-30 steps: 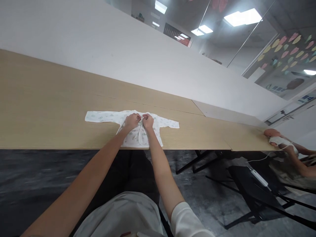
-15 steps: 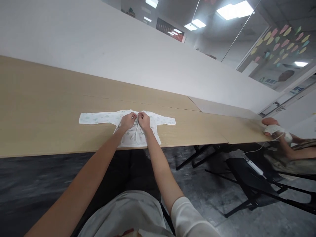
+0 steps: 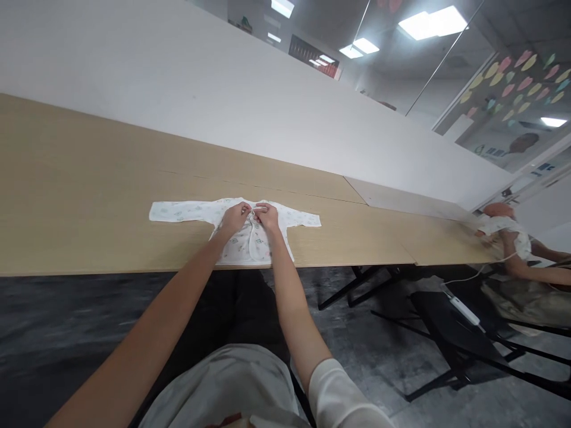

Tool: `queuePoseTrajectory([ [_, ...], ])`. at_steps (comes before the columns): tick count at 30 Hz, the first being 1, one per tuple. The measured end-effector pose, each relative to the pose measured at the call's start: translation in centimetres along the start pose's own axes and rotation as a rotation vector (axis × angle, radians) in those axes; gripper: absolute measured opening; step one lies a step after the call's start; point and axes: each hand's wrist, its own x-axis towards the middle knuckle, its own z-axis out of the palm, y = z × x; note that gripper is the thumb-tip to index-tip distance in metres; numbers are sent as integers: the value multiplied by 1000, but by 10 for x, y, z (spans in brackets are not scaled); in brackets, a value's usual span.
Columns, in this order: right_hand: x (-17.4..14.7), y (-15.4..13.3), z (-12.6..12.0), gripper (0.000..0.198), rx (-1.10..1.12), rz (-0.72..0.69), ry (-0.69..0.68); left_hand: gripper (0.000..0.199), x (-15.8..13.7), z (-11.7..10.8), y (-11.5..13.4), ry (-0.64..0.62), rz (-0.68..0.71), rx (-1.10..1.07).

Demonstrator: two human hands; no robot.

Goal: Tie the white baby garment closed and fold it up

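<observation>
A small white baby shirt point(image 3: 241, 246) with a faint printed pattern lies flat on the wooden table, its sleeves spread out to both sides. My left hand point(image 3: 235, 217) pinches the cloth at the front opening, just below the collar. Right beside it, my right hand point(image 3: 267, 216) has its fingers closed on the other edge of the same opening. The fingertips of both hands nearly meet at the neckline. Whatever fastener may be between them is too small to make out. Below the hands, the front edges overlap down to the hem near the table's front edge.
The long wooden table point(image 3: 89, 178) runs along a white wall point(image 3: 178, 89). At the far right another person point(image 3: 535, 267) sits holding a doll in white clothing. A black folding chair point(image 3: 450, 327) with a white power strip point(image 3: 464, 310) stands to the right.
My right hand has turned and shifted slightly right at the collar, while my left hand keeps its pinch. The view has moved a little, and the person at the right has shifted the doll.
</observation>
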Motion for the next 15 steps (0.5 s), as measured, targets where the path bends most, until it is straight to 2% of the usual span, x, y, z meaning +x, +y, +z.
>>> queuePoseTrajectory([
  [8, -4, -1, -2, 37, -263, -116, 30, 33, -2, -2, 2, -24, 44, -49],
  [15, -9, -5, 2, 30, -354, -186, 34, 31, 1, -1, -1, -27, 9, -137],
])
